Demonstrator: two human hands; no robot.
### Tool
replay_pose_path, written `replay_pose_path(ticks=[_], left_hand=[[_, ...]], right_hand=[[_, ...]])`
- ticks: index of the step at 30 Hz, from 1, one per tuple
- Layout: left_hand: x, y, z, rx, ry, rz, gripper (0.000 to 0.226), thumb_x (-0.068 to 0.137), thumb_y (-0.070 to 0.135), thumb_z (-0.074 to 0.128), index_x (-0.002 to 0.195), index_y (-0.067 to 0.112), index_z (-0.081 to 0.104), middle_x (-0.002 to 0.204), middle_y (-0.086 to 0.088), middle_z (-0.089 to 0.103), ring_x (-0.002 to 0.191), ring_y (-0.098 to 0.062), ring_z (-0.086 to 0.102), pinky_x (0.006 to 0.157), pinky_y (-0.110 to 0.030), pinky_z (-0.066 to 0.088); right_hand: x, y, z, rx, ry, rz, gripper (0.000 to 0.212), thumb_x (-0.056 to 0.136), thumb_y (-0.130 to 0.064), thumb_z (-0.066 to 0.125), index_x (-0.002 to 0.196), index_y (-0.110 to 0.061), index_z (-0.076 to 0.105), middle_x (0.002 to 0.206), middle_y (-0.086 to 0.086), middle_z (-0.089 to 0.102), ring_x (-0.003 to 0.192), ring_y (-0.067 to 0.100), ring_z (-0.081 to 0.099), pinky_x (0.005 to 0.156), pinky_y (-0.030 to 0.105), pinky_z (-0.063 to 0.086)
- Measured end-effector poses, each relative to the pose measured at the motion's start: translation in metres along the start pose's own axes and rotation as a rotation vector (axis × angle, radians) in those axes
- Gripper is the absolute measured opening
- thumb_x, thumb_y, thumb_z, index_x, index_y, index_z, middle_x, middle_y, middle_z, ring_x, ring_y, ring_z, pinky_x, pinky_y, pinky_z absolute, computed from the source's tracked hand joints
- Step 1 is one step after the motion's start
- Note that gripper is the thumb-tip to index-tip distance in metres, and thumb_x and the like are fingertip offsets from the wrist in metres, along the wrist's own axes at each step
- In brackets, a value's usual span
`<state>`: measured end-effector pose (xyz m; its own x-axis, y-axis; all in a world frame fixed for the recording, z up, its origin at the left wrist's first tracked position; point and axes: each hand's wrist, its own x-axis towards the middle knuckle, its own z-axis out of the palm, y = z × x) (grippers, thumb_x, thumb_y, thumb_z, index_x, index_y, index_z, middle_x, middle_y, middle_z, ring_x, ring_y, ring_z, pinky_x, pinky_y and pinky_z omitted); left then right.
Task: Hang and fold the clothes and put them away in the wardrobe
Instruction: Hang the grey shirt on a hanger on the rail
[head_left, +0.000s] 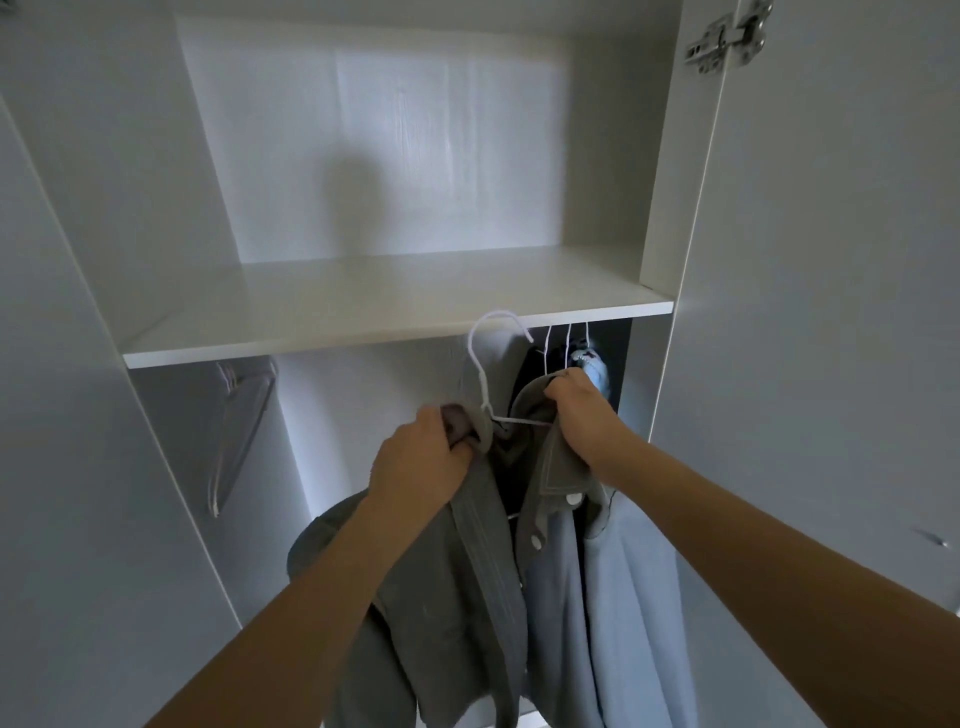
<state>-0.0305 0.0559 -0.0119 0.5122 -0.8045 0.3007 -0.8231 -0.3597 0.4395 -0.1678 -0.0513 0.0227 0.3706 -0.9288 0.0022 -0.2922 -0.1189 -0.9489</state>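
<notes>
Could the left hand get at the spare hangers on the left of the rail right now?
Probably not yet: the left hand grips the grey jacket, so it is occupied, though nothing blocks the way to the spare hangers.

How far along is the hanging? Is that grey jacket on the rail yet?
Done: a light blue garment and a few others already hang at the right, under the shelf. In hand: the left hand and right hand each grip a shoulder of the grey jacket, which sits on a white hanger. Left: its hook is in front of the shelf edge, not yet on the rail.
</notes>
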Motion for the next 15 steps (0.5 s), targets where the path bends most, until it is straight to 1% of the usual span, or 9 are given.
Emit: replay_pose_path(ticks=[2,3,4,6,7,9,11,13,15], left_hand=[[-0.004,-0.007,0.004,0.029,-0.085,-0.037,0.032,0.096,0.040,0.048,0.085,0.010,0.052,0.076,-0.003,0.054,0.078,-0.026,0.059,0.064,-0.029,0.040],[-0.005,-0.009,0.007,-0.004,-0.157,-0.061,0.033,0.096,0.039,0.047,0.079,0.011,0.052,0.070,-0.001,0.050,0.073,-0.021,0.056,0.062,-0.028,0.039],[-0.007,-0.011,0.009,-0.082,-0.231,-0.098,0.033,0.095,0.037,0.048,0.074,0.011,0.051,0.067,0.000,0.048,0.068,-0.017,0.052,0.058,-0.027,0.037],[-0.014,-0.011,0.011,-0.345,-0.339,-0.196,0.030,0.093,0.029,0.050,0.069,0.012,0.051,0.063,-0.001,0.047,0.061,-0.012,0.046,0.053,-0.025,0.033],[-0.019,-0.010,0.011,-0.489,-0.374,-0.255,0.027,0.092,0.025,0.050,0.070,0.012,0.053,0.064,-0.001,0.049,0.060,-0.011,0.045,0.053,-0.024,0.033],[-0.030,-0.014,0.010,-0.661,-0.401,-0.350,0.022,0.093,0.022,0.047,0.076,0.012,0.059,0.071,-0.003,0.055,0.065,-0.013,0.049,0.056,-0.024,0.037],[-0.039,-0.020,0.011,-0.722,-0.380,-0.373,0.023,0.095,0.018,0.044,0.080,0.014,0.061,0.074,-0.005,0.059,0.067,-0.015,0.052,0.059,-0.024,0.040],[-0.047,-0.031,0.014,-0.753,-0.330,-0.348,0.024,0.095,0.015,0.041,0.088,0.015,0.064,0.083,-0.010,0.064,0.073,-0.019,0.057,0.067,-0.031,0.045],[-0.051,-0.040,0.017,-0.775,-0.288,-0.327,0.026,0.095,0.011,0.041,0.099,0.016,0.066,0.094,-0.011,0.068,0.084,-0.024,0.062,0.078,-0.037,0.051]], right_hand=[[-0.002,0.002,0.006,-0.251,-0.023,-0.033,0.041,0.091,-0.030,0.027,0.115,-0.011,0.055,0.124,0.017,0.051,0.115,0.034,0.045,0.103,0.046,0.035],[-0.003,0.005,0.011,-0.337,-0.025,-0.055,0.040,0.095,-0.025,0.024,0.118,-0.012,0.053,0.132,0.015,0.045,0.124,0.033,0.038,0.106,0.048,0.029],[-0.003,0.008,0.017,-0.339,-0.032,-0.054,0.034,0.098,-0.021,0.024,0.113,-0.015,0.053,0.131,0.014,0.043,0.123,0.030,0.037,0.107,0.048,0.027],[-0.005,0.010,0.033,-0.269,-0.125,-0.054,0.027,0.099,-0.017,0.026,0.082,-0.024,0.047,0.103,0.010,0.049,0.096,0.021,0.046,0.100,0.042,0.037],[-0.005,0.011,0.042,-0.222,-0.151,-0.055,0.030,0.099,-0.017,0.028,0.073,-0.026,0.041,0.087,0.001,0.047,0.078,0.011,0.044,0.088,0.035,0.043],[-0.009,0.014,0.061,-0.142,-0.178,-0.017,0.034,0.098,-0.017,0.031,0.066,-0.023,0.039,0.070,-0.004,0.041,0.062,0.006,0.037,0.062,0.022,0.037],[-0.014,0.018,0.074,-0.116,-0.237,0.027,0.038,0.098,-0.014,0.032,0.061,-0.016,0.036,0.063,0.001,0.037,0.057,0.011,0.035,0.055,0.024,0.030],[-0.017,0.024,0.086,-0.099,-0.301,0.063,0.039,0.098,-0.013,0.032,0.060,-0.014,0.037,0.062,0.003,0.037,0.058,0.013,0.035,0.056,0.025,0.030],[-0.017,0.030,0.094,-0.066,-0.320,0.125,0.033,0.097,-0.017,0.036,0.068,-0.015,0.050,0.069,0.003,0.045,0.063,0.012,0.042,0.060,0.024,0.036]])
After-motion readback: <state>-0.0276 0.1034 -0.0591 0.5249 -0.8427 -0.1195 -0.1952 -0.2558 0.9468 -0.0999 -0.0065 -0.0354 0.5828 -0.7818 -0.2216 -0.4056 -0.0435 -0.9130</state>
